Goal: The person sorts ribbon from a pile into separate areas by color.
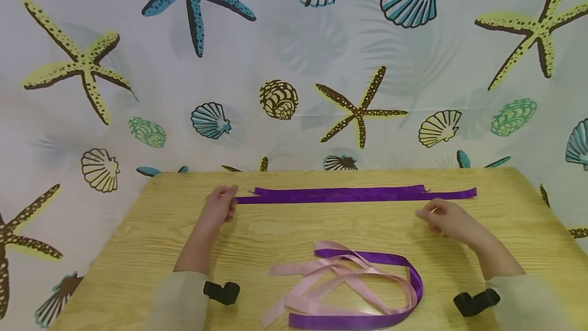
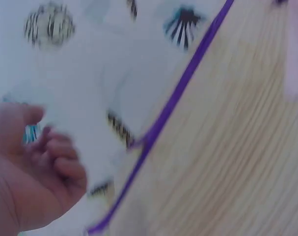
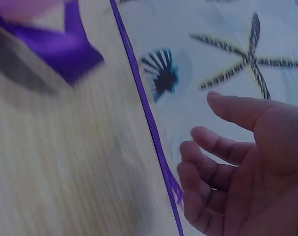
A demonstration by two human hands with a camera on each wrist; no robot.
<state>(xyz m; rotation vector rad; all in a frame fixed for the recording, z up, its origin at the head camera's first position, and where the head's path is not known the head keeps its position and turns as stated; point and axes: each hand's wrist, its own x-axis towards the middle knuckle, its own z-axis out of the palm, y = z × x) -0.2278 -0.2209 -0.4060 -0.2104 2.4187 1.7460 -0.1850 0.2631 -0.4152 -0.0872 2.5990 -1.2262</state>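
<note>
Two strips of purple ribbon [image 1: 340, 195] lie side by side, almost straight, across the back of the table in the head view; the front one is longer at the right. My left hand [image 1: 220, 206] is at the left end of the strips, overlapping the front one. In the left wrist view its fingers [image 2: 65, 160] are loosely curled with the thumb apart, holding nothing. Over the table just in front of the ribbons' right part is my right hand [image 1: 452, 221]. Its bent fingers [image 3: 207, 187] and separate thumb hold nothing.
Closer to me lies a loose loop of pink ribbon [image 1: 305, 300] and purple ribbon [image 1: 340, 322] on the wooden table [image 1: 271, 223]. A white cloth [image 1: 294, 55] printed with starfish and shells hangs behind the table's far edge.
</note>
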